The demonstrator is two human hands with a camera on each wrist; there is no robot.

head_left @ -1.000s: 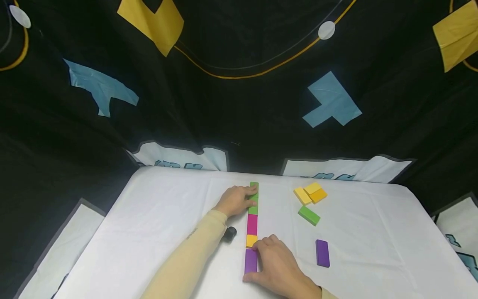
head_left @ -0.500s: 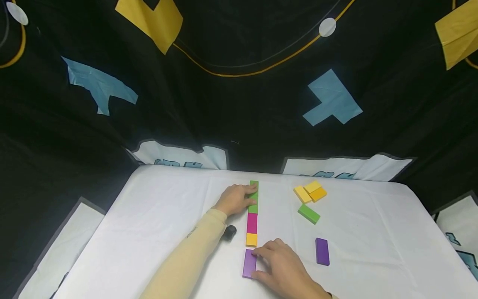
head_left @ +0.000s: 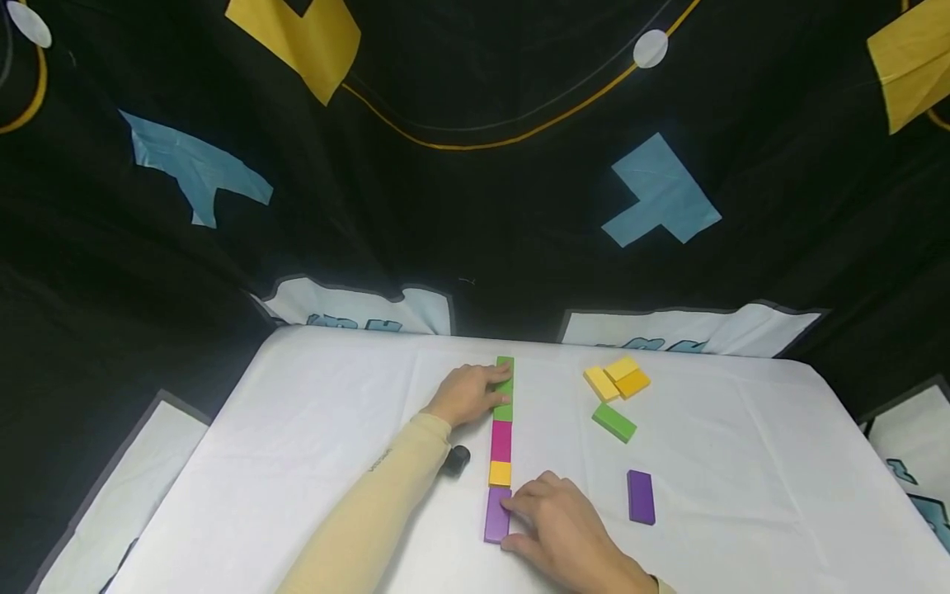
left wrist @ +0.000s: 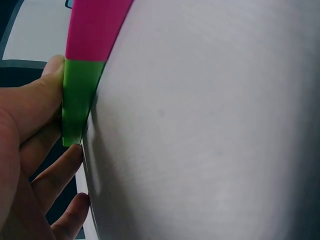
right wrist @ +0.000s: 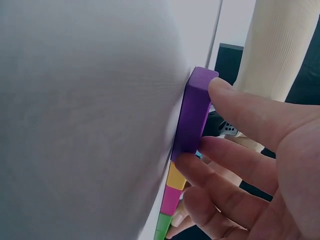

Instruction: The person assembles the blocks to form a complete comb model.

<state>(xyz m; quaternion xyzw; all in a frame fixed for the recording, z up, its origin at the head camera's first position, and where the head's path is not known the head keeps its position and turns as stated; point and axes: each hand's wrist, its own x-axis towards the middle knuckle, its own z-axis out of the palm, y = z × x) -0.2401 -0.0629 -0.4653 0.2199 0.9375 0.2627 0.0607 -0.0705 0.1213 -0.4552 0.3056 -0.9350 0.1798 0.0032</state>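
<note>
A straight row of coloured blocks runs away from me on the white table: a purple block (head_left: 496, 520) nearest, then a small yellow block (head_left: 500, 473), a pink block (head_left: 500, 441) and two green blocks (head_left: 503, 412) at the far end. My left hand (head_left: 464, 394) rests on the green blocks, thumb on the nearer one and fingertips toward the far end. Along the purple block's right side, my right hand (head_left: 562, 528) holds it with the thumb at its near end and fingers toward its far end. The purple block appears to meet the yellow one.
To the right lie several yellow blocks (head_left: 618, 379) in a cluster, a loose green block (head_left: 613, 422) and another purple block (head_left: 641, 497). A black round object (head_left: 456, 460) shows beside the left wrist. A dark printed curtain (head_left: 475, 223) hangs behind the table.
My right hand drew the purple block slightly toward me, leaving a gap, then moved it back up against the yellow block. My left hand has stayed on the green blocks.
</note>
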